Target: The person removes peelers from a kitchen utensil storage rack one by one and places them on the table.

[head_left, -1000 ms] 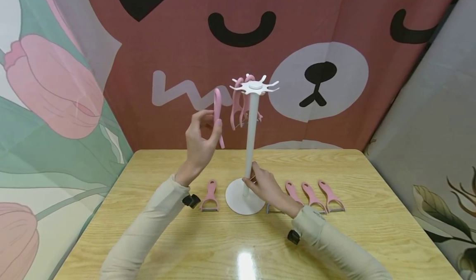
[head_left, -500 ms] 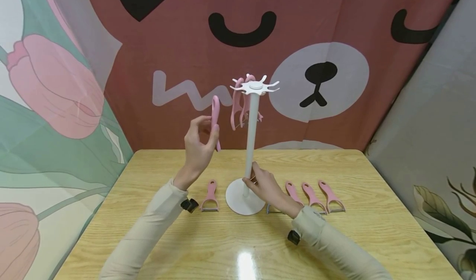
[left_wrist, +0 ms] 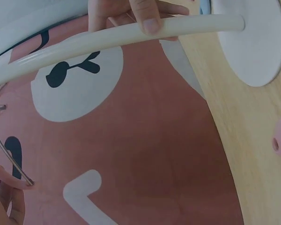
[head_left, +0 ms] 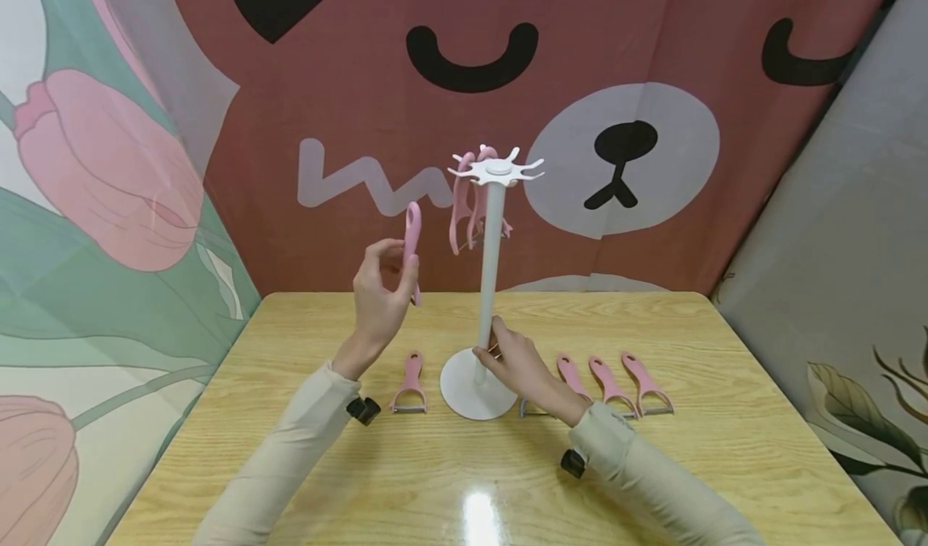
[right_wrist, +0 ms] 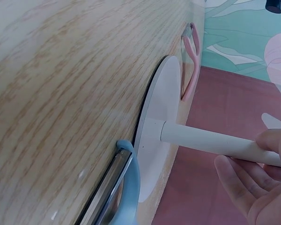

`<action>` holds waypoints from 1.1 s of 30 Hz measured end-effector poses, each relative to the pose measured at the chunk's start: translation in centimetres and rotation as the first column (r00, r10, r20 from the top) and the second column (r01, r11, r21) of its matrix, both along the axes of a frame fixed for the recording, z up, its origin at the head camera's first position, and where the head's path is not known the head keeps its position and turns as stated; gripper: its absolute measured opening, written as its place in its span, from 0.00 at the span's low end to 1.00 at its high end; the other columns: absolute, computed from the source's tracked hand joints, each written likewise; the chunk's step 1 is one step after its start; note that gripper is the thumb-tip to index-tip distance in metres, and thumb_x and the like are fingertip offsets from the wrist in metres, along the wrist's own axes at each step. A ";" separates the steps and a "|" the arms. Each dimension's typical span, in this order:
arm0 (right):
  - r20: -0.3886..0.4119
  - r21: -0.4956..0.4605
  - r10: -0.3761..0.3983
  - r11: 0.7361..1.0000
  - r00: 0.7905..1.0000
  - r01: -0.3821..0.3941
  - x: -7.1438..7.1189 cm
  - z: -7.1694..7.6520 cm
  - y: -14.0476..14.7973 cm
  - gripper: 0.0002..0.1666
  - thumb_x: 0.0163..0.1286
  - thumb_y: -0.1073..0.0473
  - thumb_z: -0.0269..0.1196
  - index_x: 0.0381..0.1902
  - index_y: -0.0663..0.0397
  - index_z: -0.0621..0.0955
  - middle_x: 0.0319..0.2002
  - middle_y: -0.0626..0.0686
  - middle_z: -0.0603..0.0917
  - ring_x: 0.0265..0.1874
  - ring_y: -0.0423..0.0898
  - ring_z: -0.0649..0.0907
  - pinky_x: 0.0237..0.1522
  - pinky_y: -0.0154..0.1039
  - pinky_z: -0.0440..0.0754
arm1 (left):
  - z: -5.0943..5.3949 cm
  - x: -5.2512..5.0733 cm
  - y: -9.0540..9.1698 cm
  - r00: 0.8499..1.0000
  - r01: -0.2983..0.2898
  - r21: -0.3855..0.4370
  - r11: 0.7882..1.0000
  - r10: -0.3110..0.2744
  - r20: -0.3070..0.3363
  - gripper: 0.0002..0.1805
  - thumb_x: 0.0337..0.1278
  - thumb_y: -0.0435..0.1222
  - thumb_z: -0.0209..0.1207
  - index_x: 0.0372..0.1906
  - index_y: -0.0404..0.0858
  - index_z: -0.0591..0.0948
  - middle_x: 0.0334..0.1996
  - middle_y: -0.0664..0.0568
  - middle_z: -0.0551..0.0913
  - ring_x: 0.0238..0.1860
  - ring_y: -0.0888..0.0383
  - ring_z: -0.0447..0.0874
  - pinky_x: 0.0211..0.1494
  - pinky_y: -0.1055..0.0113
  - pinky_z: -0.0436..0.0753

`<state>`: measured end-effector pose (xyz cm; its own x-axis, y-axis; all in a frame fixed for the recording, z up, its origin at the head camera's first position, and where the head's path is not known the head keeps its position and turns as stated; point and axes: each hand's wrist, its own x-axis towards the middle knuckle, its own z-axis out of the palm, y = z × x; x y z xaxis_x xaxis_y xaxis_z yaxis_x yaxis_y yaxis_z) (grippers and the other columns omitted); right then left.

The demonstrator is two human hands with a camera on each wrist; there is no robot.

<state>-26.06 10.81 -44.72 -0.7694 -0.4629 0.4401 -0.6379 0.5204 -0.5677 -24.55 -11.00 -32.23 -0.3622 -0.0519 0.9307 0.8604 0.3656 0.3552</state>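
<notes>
Peeler [head_left: 412, 240]: being held in the air to the left of the white pole [head_left: 490, 264], apart from the hook ring [head_left: 499, 169]; standing nearly upright, pointing its holed handle end upward; in the left wrist view, showing its blade [left_wrist: 14, 159] at the left edge.

Left hand [head_left: 379, 292]: pinching the peeler between thumb and fingers, above the table [head_left: 348, 481].

Right hand [head_left: 522, 365]: clamping round the lower part of the white pole, above the base [head_left: 460, 393]; in the right wrist view, pressing thumb and fingers against its opposite sides.

Hook ring: topping the white pole, spreading slender curved arms outward.

Hanging peelers [head_left: 461, 200]: dangling from the left side of the hook ring, numbering at least two, overlapping in the head view.

Base: resting flat on the table, bearing the white pole.

Single pink peeler [head_left: 412, 369]: lying on the table to the left of the base, pointing its blade end toward the person.

Three pink peelers [head_left: 636, 370]: lying in a row on the table to the right of the base, being partly covered by the right forearm.

Blue peeler [right_wrist: 129, 187]: lying just beside the base; in the head view, being largely hidden.

Printed cloth [head_left: 326, 87]: hanging behind the table, displaying a bear's face.
</notes>
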 end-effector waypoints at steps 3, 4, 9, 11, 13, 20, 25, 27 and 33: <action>-0.003 0.002 -0.004 1.000 1.000 0.004 0.0 0.0 0.0 0.16 0.71 0.63 0.65 0.50 0.62 0.71 0.34 0.55 0.83 0.32 0.49 0.87 0.29 0.32 0.84 | -0.3 -0.1 -0.3 1.000 -0.019 0.014 1.000 0.019 0.016 0.14 0.51 0.12 0.60 0.43 0.17 0.72 0.29 0.31 0.79 0.26 0.40 0.77 0.29 0.51 0.77; -0.005 0.002 -0.005 1.000 1.000 0.005 -0.1 0.0 0.0 0.16 0.71 0.63 0.65 0.50 0.62 0.71 0.34 0.55 0.83 0.32 0.49 0.87 0.29 0.32 0.84 | -0.5 -0.2 -0.4 0.999 -0.026 0.015 1.000 0.026 0.020 0.14 0.51 0.12 0.60 0.43 0.17 0.72 0.29 0.31 0.79 0.26 0.40 0.77 0.29 0.52 0.78; -0.005 0.001 -0.008 1.000 1.000 0.008 -0.2 -0.1 0.0 0.17 0.70 0.63 0.65 0.50 0.62 0.71 0.34 0.56 0.83 0.32 0.50 0.87 0.30 0.33 0.84 | -1.0 -0.3 -0.9 0.998 -0.046 0.015 0.999 0.046 0.037 0.14 0.50 0.13 0.61 0.43 0.17 0.72 0.29 0.31 0.79 0.25 0.41 0.77 0.28 0.55 0.78; 0.002 0.003 -0.009 1.000 1.000 0.009 -0.2 -0.1 0.0 0.17 0.70 0.62 0.65 0.50 0.62 0.71 0.35 0.56 0.83 0.32 0.50 0.87 0.30 0.34 0.84 | -1.2 -0.3 -1.1 0.998 -0.053 0.013 0.999 0.052 0.042 0.14 0.50 0.13 0.61 0.43 0.17 0.73 0.29 0.31 0.79 0.25 0.41 0.77 0.28 0.55 0.78; 0.008 0.006 -0.010 1.000 1.000 0.010 -0.2 -0.1 0.0 0.17 0.71 0.62 0.65 0.50 0.62 0.71 0.35 0.57 0.83 0.32 0.51 0.87 0.30 0.34 0.84 | -1.4 -0.3 -1.3 0.997 -0.057 0.013 0.998 0.057 0.045 0.14 0.50 0.13 0.61 0.43 0.17 0.73 0.29 0.31 0.79 0.25 0.41 0.77 0.28 0.54 0.78; 0.006 0.008 -0.009 1.000 1.000 0.009 -0.2 -0.1 0.0 0.16 0.71 0.62 0.64 0.50 0.62 0.71 0.35 0.56 0.83 0.32 0.51 0.87 0.30 0.33 0.84 | -1.8 -0.3 -2.0 0.994 -0.084 0.006 0.996 0.083 0.066 0.14 0.51 0.14 0.61 0.43 0.17 0.73 0.29 0.31 0.80 0.25 0.41 0.77 0.28 0.51 0.76; 0.000 0.006 -0.012 1.000 1.000 0.012 -0.2 0.0 -0.1 0.17 0.71 0.62 0.65 0.50 0.62 0.71 0.35 0.56 0.83 0.32 0.50 0.87 0.30 0.32 0.84 | -2.2 -0.2 -2.3 0.990 -0.103 0.007 0.995 0.102 0.095 0.13 0.52 0.14 0.61 0.43 0.17 0.73 0.29 0.31 0.80 0.24 0.43 0.76 0.27 0.56 0.75; 0.004 0.006 -0.016 1.000 1.000 0.016 -0.1 0.0 -0.1 0.17 0.71 0.62 0.65 0.50 0.62 0.71 0.35 0.56 0.83 0.32 0.50 0.87 0.30 0.32 0.84 | -2.5 -0.2 -2.5 0.989 -0.102 0.009 0.995 0.100 0.106 0.13 0.52 0.14 0.61 0.43 0.17 0.73 0.29 0.31 0.79 0.24 0.42 0.76 0.27 0.55 0.74; 0.012 0.003 -0.014 1.000 1.000 0.014 -0.2 -0.3 -0.1 0.16 0.71 0.62 0.64 0.50 0.62 0.71 0.35 0.55 0.83 0.33 0.50 0.87 0.30 0.33 0.84 | -3.0 0.1 -3.0 0.985 -0.118 0.003 0.993 0.117 0.130 0.13 0.52 0.14 0.61 0.44 0.17 0.73 0.31 0.30 0.79 0.25 0.40 0.76 0.28 0.53 0.73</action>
<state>-26.23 10.73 -44.98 -0.7809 -0.4535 0.4295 -0.6238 0.5304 -0.5741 -24.47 -14.03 -35.20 -0.4702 -0.1107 0.8756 0.7581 0.4572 0.4650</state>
